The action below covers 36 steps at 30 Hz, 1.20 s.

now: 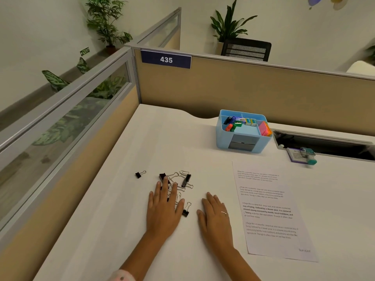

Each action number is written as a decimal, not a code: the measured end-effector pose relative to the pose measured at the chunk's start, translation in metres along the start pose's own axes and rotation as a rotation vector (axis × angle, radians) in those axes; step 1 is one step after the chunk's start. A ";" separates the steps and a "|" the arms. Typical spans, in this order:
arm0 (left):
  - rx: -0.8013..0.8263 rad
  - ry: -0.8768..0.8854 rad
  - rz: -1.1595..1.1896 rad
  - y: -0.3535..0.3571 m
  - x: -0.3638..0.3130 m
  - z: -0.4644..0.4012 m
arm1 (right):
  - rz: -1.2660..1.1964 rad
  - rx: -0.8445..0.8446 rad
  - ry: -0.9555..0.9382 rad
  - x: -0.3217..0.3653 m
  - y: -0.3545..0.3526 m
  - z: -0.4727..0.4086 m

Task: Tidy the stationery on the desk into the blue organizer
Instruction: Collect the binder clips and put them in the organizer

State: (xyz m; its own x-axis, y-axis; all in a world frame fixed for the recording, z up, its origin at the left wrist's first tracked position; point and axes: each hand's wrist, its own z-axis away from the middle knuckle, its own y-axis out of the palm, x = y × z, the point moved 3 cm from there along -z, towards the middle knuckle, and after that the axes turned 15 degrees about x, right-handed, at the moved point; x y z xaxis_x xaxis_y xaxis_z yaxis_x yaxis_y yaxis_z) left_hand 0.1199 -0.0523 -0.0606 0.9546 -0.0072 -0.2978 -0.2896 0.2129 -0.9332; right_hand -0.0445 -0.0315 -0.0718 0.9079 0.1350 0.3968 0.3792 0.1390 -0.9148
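Observation:
Several black binder clips (185, 180) lie in a loose pile on the white desk (125, 209). One more clip (140, 174) sits apart to the left, and another (186, 210) lies between my hands. My left hand (164, 207) rests flat, fingers spread, over the near part of the pile and hides some clips. Flat on the desk to the right of it is my right hand (216, 217), holding nothing. The blue organizer (221, 136) stands at the back, holding small coloured stationery and pink sticky notes.
A printed sheet of paper (269, 209) lies right of my right hand. A purple card with a teal correction tape (304, 156) sits near a dark cable slot (324, 146). Beige partition walls (243, 90) close the desk at the back and left.

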 end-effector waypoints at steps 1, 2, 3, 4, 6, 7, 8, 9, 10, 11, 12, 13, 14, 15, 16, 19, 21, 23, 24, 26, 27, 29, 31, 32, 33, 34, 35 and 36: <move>-0.002 -0.001 0.009 -0.001 -0.002 -0.003 | -0.001 0.001 0.001 -0.001 0.001 0.000; -0.014 -0.006 0.023 -0.004 -0.002 -0.006 | -0.001 -0.003 0.000 -0.001 0.001 0.000; -0.033 -0.019 0.045 -0.007 -0.001 -0.009 | 0.002 -0.008 0.000 -0.001 0.000 0.000; -0.054 -0.044 0.073 -0.011 0.002 -0.013 | 0.004 -0.013 -0.001 -0.002 0.000 0.000; -0.091 -0.116 0.114 -0.020 0.012 -0.021 | -0.007 -0.036 -0.022 -0.001 -0.002 -0.001; -0.099 -0.151 0.120 -0.023 0.018 -0.025 | -0.040 -0.048 -0.035 -0.002 -0.004 -0.003; -0.094 -0.182 0.118 -0.026 0.024 -0.029 | -0.105 -0.047 -0.034 -0.004 -0.007 -0.007; -0.078 -0.202 0.117 -0.026 0.029 -0.033 | -0.196 -0.033 -0.014 -0.007 -0.011 -0.013; -0.058 -0.210 0.120 -0.025 0.032 -0.037 | -0.304 -0.026 0.016 -0.012 -0.016 -0.021; -0.042 -0.207 0.123 -0.024 0.034 -0.040 | -0.424 -0.050 0.054 -0.019 -0.024 -0.031; -0.034 -0.197 0.118 -0.022 0.034 -0.042 | -0.556 -0.095 0.103 -0.025 -0.035 -0.043; -0.032 -0.183 0.109 -0.020 0.032 -0.044 | -0.702 -0.144 0.168 -0.031 -0.048 -0.056; -0.033 -0.168 0.100 -0.018 0.030 -0.045 | -0.852 -0.182 0.242 -0.039 -0.061 -0.071; -0.035 -0.152 0.095 -0.017 0.027 -0.046 | -1.006 -0.213 0.317 -0.047 -0.072 -0.087; -0.035 -0.138 0.093 -0.016 0.024 -0.047 | -1.157 -0.242 0.394 -0.056 -0.080 -0.104; -0.025 -0.092 0.071 -0.016 0.015 -0.050 | -1.559 -0.307 0.588 -0.077 -0.103 -0.150; -0.033 -0.050 0.067 -0.016 0.011 -0.053 | -1.769 -0.319 0.643 -0.084 -0.112 -0.171; -0.047 -0.021 0.080 -0.017 0.011 -0.051 | -1.926 -0.331 0.628 -0.085 -0.116 -0.183; -0.057 -0.013 0.101 -0.016 0.011 -0.052 | -1.971 -0.338 0.614 -0.086 -0.117 -0.188; -0.093 -0.004 0.163 -0.016 0.014 -0.052 | -2.034 -0.344 0.585 -0.088 -0.115 -0.196; -0.111 0.000 0.202 -0.016 0.015 -0.052 | -2.063 -0.349 0.571 -0.089 -0.114 -0.198; -0.142 0.007 0.281 -0.017 0.017 -0.052 | -2.104 -0.368 0.542 -0.089 -0.112 -0.200; -0.179 0.017 0.340 -0.019 0.017 -0.050 | -2.116 -0.386 0.511 -0.089 -0.111 -0.200; -0.198 0.022 0.359 -0.020 0.017 -0.049 | -2.116 -0.393 0.505 -0.089 -0.111 -0.200; -0.217 0.021 0.372 -0.020 0.018 -0.049 | -2.111 -0.399 0.508 -0.088 -0.111 -0.200; -0.233 0.014 0.380 -0.020 0.019 -0.048 | -2.103 -0.406 0.518 -0.088 -0.110 -0.198; -0.249 0.001 0.384 -0.019 0.021 -0.048 | -2.093 -0.413 0.534 -0.088 -0.108 -0.196; -0.263 -0.014 0.387 -0.019 0.023 -0.048 | -2.084 -0.420 0.557 -0.088 -0.107 -0.193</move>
State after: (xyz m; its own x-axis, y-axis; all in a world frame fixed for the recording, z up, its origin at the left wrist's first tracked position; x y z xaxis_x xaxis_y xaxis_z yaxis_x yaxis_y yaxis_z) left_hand 0.1439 -0.1032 -0.0597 0.7731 0.0375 -0.6332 -0.6310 -0.0573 -0.7737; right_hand -0.1301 -0.2475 -0.0235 -0.8152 -0.1077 0.5691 0.5392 -0.4999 0.6778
